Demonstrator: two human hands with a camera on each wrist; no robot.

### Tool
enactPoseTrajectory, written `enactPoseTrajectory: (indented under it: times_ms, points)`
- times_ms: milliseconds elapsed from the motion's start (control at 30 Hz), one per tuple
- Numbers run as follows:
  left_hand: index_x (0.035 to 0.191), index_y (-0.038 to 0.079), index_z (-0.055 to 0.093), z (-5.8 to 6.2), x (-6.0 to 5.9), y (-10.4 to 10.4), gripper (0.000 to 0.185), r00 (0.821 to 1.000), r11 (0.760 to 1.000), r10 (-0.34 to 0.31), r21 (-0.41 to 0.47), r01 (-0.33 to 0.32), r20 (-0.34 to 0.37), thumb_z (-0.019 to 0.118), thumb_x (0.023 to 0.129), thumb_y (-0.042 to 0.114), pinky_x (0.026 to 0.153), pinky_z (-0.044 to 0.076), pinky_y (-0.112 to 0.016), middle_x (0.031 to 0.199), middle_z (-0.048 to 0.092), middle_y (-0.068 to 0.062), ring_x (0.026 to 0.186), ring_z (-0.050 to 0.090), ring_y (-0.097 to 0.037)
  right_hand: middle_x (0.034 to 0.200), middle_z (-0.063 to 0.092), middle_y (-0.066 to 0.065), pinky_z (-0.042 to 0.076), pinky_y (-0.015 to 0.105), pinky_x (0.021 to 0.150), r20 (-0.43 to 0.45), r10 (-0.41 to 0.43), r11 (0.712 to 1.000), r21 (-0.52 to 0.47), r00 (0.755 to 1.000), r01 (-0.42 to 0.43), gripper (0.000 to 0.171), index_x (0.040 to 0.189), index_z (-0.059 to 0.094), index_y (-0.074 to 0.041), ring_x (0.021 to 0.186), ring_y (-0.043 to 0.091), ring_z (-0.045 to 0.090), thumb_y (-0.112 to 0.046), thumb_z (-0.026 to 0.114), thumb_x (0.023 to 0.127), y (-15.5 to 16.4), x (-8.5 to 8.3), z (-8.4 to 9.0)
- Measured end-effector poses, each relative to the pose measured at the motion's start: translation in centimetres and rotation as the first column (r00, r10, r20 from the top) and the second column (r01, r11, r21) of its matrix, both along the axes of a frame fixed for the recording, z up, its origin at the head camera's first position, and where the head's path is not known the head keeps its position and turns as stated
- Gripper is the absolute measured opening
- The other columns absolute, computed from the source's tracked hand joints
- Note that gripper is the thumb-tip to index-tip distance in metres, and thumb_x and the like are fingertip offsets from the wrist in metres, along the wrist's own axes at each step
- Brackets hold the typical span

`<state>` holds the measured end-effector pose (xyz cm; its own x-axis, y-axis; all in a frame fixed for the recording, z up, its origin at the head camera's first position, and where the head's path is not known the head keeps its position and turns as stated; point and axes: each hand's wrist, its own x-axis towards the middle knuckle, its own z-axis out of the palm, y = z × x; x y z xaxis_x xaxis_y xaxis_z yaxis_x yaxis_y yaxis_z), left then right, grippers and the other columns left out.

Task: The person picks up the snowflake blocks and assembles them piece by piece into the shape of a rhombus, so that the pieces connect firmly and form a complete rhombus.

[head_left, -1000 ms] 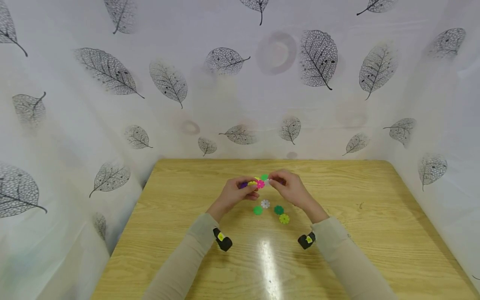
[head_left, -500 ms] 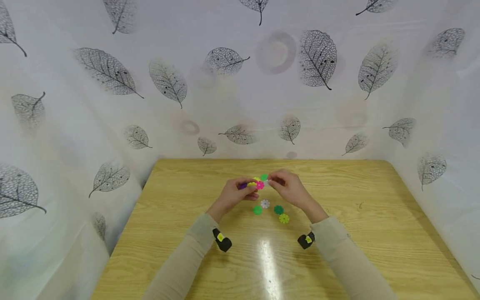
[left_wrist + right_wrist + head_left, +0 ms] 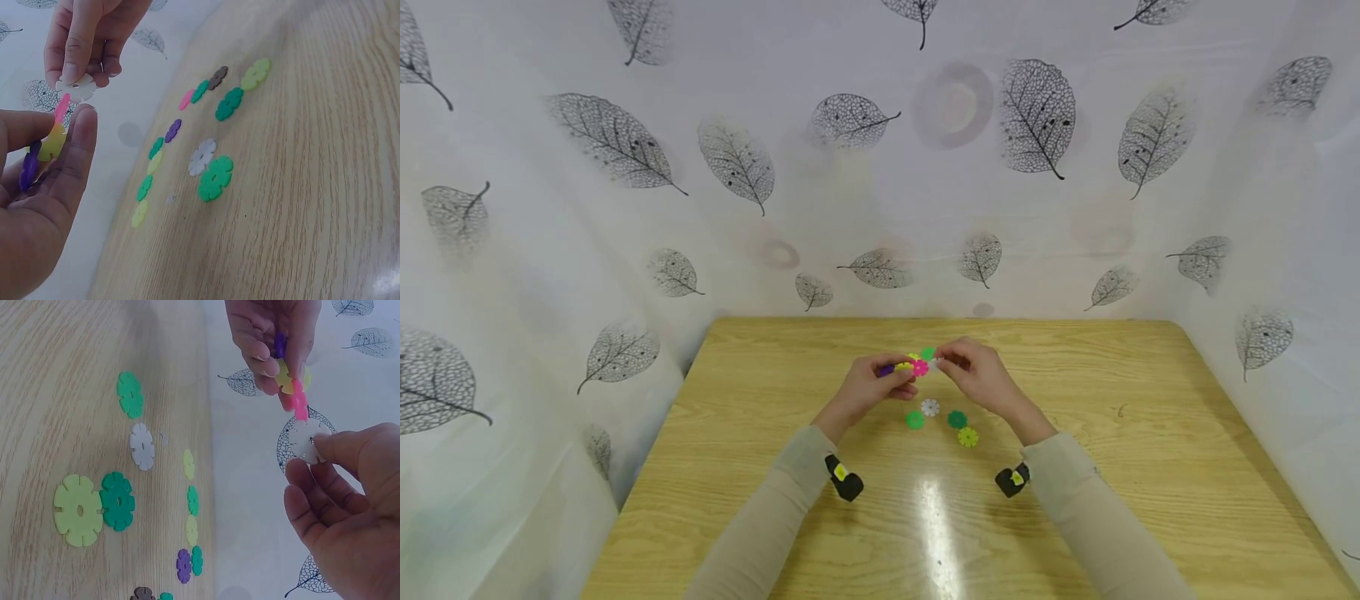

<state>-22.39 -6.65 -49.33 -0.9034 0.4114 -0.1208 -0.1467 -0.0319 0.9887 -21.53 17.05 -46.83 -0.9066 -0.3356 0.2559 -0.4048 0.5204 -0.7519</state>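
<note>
Left hand: my left hand (image 3: 867,386) pinches a small joined cluster (image 3: 47,140) of purple, yellow and pink snowflake discs, held up above the wooden table (image 3: 1150,467), its pink disc pointing toward the other hand.
Step in hand: I judge that I am joining one more disc onto the cluster; the two pieces are just beside each other and I cannot tell whether they touch.
Next move: it calls for lining a slot of the white disc (image 3: 307,440) up with a slot of the pink disc (image 3: 296,399) and pressing them together squarely.
Loose discs: a white one (image 3: 930,407), two green and a yellow-green one (image 3: 968,437) lie flat on the table, near side of my hands; more lie in a row along the far side.
Right hand: my right hand (image 3: 973,377) pinches the white disc between thumb and fingertips.
Against earlier: hardly anything differs from a second ago; both hands stay in place and the loose discs have not moved.
</note>
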Motion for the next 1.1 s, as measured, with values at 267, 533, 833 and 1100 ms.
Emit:
enactPoseTrajectory:
  times_ms: [267,533,833,1100]
  points:
    - [0.136,-0.008,0.063,0.1,0.0,0.2,0.033,1.000,1.000,-0.004,-0.008,0.004,-0.005,0.062,0.105,0.003,0.087,0.068,-0.038,0.115,0.069,-0.039,0.081,0.077,-0.011,0.100,0.070,0.008,0.049,0.024,0.070,0.007,0.006,1.000,-0.002,1.000,-0.006,0.014,0.113,0.076,-0.004,0.081,0.015,0.055,-0.010,0.069,0.103,0.0,-0.2,-0.2]
    - [0.134,-0.014,0.061,0.1,0.0,0.3,0.032,1.000,0.999,-0.007,0.044,0.008,-0.024,0.062,0.104,0.000,0.086,0.067,-0.033,0.101,0.077,-0.023,0.080,0.078,-0.011,0.100,0.072,0.008,0.051,0.022,0.071,-0.023,-0.010,1.000,-0.026,1.000,0.010,0.013,0.111,0.077,-0.004,0.083,0.015,0.058,-0.009,0.070,0.101,-0.5,-0.1,-0.3]
    - [0.136,-0.012,0.061,0.3,-0.2,0.3,0.033,0.999,0.999,-0.003,0.053,0.005,-0.038,0.060,0.105,-0.001,0.087,0.067,-0.033,0.093,0.077,-0.007,0.082,0.078,-0.012,0.105,0.074,0.011,0.053,0.022,0.072,-0.045,-0.041,0.998,-0.053,0.998,0.039,0.017,0.114,0.078,-0.001,0.084,0.017,0.061,-0.010,0.070,0.102,-1.0,-0.2,-0.3]
    - [0.138,-0.011,0.059,0.2,0.1,0.3,0.034,1.000,0.996,0.016,0.093,-0.017,0.008,0.060,0.106,0.001,0.086,0.067,-0.033,0.102,0.075,-0.022,0.082,0.078,-0.012,0.111,0.075,0.016,0.064,0.032,0.081,0.156,-0.004,0.985,-0.170,0.988,0.031,0.025,0.124,0.072,-0.003,0.096,0.030,0.073,-0.019,0.065,0.106,-0.3,-0.4,-0.6]
